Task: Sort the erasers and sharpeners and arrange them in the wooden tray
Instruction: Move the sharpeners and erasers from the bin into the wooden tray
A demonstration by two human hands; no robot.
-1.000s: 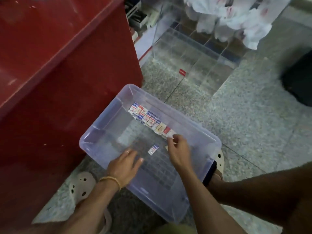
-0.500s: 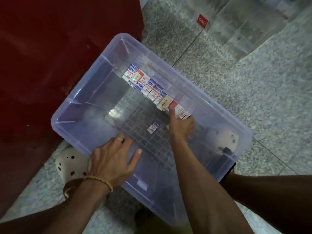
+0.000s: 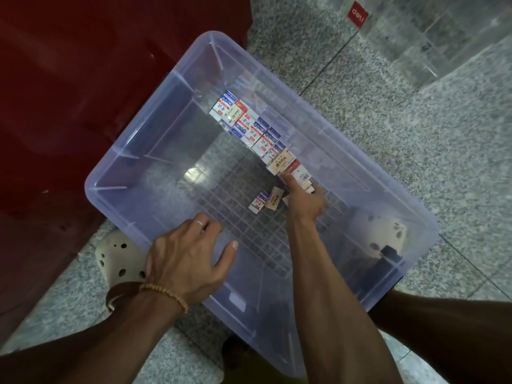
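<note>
A clear plastic bin (image 3: pixel 155 151) sits on the floor. Along its far wall runs a row of boxed erasers (image 3: pixel 250 127), mostly blue, red and white, with tan ones near the right end. My right hand (image 3: pixel 303 202) reaches into the bin and pinches a red-and-white eraser (image 3: pixel 297 171) at the row's right end, index finger laid along it. Two loose erasers lie on the bin floor just left of that hand, one blue-and-white (image 3: pixel 259 200) and one tan (image 3: pixel 274 199). My left hand (image 3: pixel 188 259) rests spread on the bin's near rim. No wooden tray or sharpener shows.
A red cabinet (image 3: pixel 83 79) stands close against the bin's left side. A clear acrylic display case (image 3: pixel 432 37) with a red label sits on the speckled floor at the upper right. Cream clogs show by the left wrist (image 3: pixel 116 259) and through the bin's right corner (image 3: pixel 385 234).
The view has tilted down and closer to the bin. My right hand moved forward to the row's right end with an eraser. A tan eraser now shows beside the loose blue one.
</note>
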